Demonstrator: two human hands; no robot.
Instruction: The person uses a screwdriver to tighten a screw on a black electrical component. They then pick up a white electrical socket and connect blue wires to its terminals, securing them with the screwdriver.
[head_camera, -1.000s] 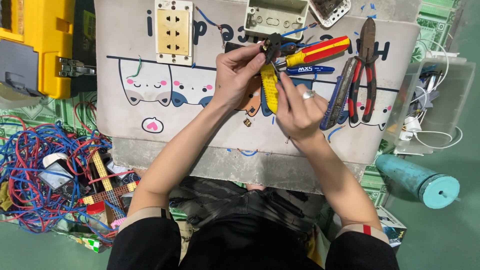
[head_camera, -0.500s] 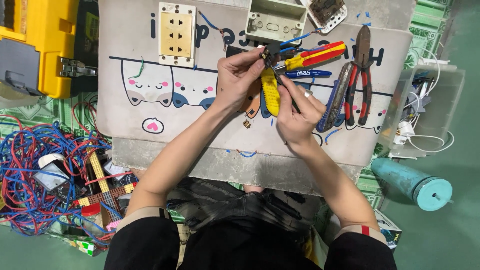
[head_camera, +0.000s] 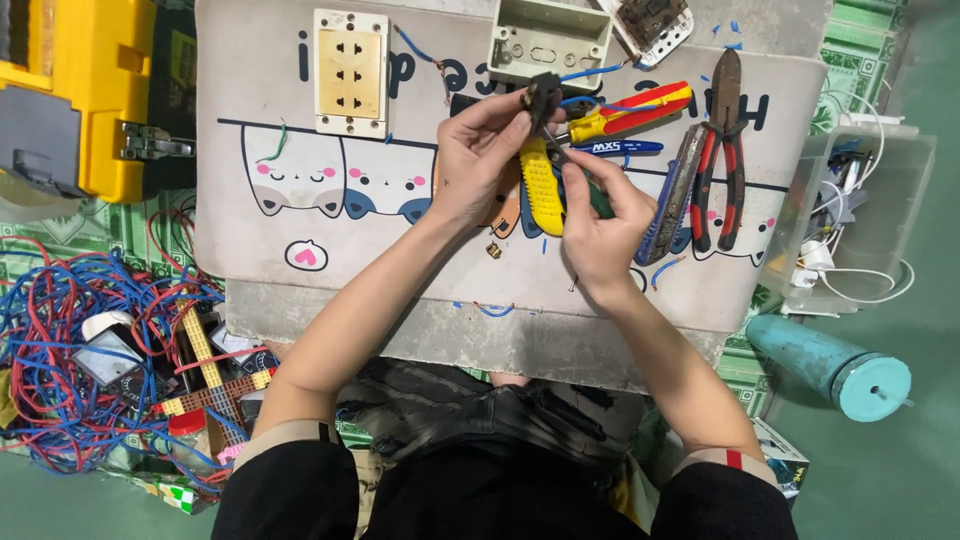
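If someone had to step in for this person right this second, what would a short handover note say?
Left hand: holds a small dark electrical part up above the mat, pinched in its fingertips.
Right hand: grips a green-handled screwdriver, tip pointed up at the dark part.
Nearby on the mat: yellow-handled tool under the hands, red and yellow screwdriver, red-handled pliers, cream socket plate, open junction box, a small loose brass piece.
Done: the dark part is off the mat and in hand.
Left: the work on the dark part; whether the screw is going in or out cannot be told.
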